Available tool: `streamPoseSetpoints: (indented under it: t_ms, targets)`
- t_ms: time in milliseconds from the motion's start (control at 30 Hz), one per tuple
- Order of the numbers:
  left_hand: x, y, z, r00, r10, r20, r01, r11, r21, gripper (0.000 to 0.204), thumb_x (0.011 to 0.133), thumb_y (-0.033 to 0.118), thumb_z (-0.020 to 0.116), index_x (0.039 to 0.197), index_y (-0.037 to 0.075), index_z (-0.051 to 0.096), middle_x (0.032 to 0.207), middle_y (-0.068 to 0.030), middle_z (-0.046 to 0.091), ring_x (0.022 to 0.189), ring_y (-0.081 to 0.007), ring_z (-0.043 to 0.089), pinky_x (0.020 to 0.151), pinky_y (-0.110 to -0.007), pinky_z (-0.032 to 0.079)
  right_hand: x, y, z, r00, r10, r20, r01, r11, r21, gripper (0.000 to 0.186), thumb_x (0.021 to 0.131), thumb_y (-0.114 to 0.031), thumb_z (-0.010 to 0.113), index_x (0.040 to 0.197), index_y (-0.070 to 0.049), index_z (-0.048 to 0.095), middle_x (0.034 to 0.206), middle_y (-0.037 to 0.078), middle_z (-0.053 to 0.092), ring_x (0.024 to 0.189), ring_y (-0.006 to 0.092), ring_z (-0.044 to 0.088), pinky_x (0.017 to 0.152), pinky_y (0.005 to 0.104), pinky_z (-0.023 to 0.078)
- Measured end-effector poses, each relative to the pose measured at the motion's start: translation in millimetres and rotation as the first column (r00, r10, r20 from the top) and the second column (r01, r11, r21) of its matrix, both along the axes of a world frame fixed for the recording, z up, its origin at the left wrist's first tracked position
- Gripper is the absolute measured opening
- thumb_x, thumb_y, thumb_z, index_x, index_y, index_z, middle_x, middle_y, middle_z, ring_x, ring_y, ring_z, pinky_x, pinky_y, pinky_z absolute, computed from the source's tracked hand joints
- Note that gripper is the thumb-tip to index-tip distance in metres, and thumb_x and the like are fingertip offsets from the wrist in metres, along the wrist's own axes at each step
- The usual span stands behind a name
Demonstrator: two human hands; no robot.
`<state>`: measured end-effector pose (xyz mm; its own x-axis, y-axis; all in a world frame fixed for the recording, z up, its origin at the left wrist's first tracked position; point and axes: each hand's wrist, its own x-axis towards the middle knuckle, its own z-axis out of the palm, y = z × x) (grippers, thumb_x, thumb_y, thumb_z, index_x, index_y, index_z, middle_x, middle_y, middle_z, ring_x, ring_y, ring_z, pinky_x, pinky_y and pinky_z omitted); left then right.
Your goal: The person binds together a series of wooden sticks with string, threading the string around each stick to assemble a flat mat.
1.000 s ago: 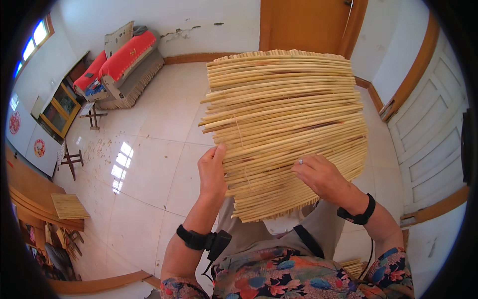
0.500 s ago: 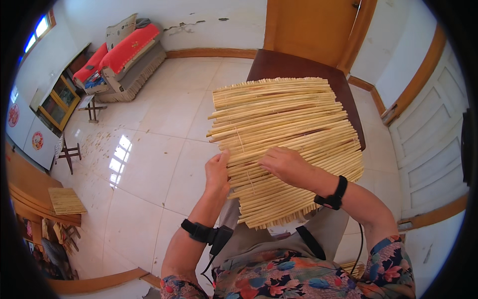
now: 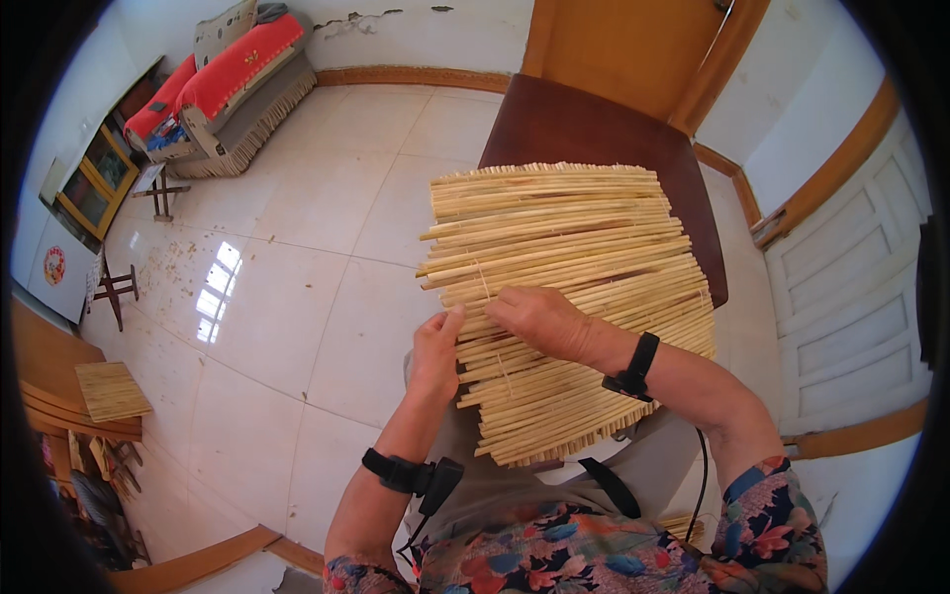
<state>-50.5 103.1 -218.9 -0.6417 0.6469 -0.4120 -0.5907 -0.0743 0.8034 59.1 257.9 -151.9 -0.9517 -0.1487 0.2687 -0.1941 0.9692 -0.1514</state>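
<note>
Here, reed mat (image 3: 574, 297) on lap, far end over dark worktop (image 3: 584, 124). Left hand (image 3: 435, 351) pinching mat's left edge; right hand (image 3: 539, 319) lying flat, fingers pressing reeds. Risk: loose grip, binding string slackens, reeds slip out.

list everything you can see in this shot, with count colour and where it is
straw mat: one, pale yellow stalks bound in rows, on the lap, far edge over the table
table: one, dark brown, ahead of the person
sofa: one, grey with a red cover, far left by the wall
small mat: one, pale yellow, on a wooden surface at left
stool: one, dark wood, on the floor near the sofa
door: one, orange-brown, behind the table
floor: pale glossy tiles
wristbands: two, black, one on each wrist
left hand: fingers at the mat's left edge
right hand: lying flat across the stalks
</note>
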Motion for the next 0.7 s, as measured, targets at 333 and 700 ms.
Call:
streamPoseSetpoints:
  t_ms: [333, 700]
  targets:
    - [-8, -5, -10, 0.978, -0.203, 0.050, 0.197, 0.974, 0.109, 0.026, 0.099, 0.021, 0.061, 0.114, 0.000, 0.063, 0.102, -0.0055, 0.068, 0.088, -0.0126, 0.065, 0.076, -0.030, 0.055, -14, 10, -11, 0.999, 0.042, 0.000, -0.042, 0.998, -0.048, 0.005, 0.082, -0.004, 0.058, 0.086, -0.005, 0.055, 0.088, 0.010, 0.058, 0.078, 0.0279, 0.065, 0.063, 0.0356, 0.056]
    - [-18, 4, -20, 0.965, -0.145, 0.220, 0.138, 0.989, 0.049, 0.027, 0.094, 0.026, 0.069, 0.107, 0.002, 0.066, 0.097, -0.0036, 0.067, 0.084, -0.0114, 0.063, 0.070, -0.029, 0.053, -26, 15, -21, 0.996, 0.060, 0.071, -0.060, 0.998, -0.011, 0.006, 0.082, -0.005, 0.058, 0.088, -0.005, 0.056, 0.087, 0.011, 0.058, 0.078, 0.0277, 0.067, 0.064, 0.0354, 0.058]
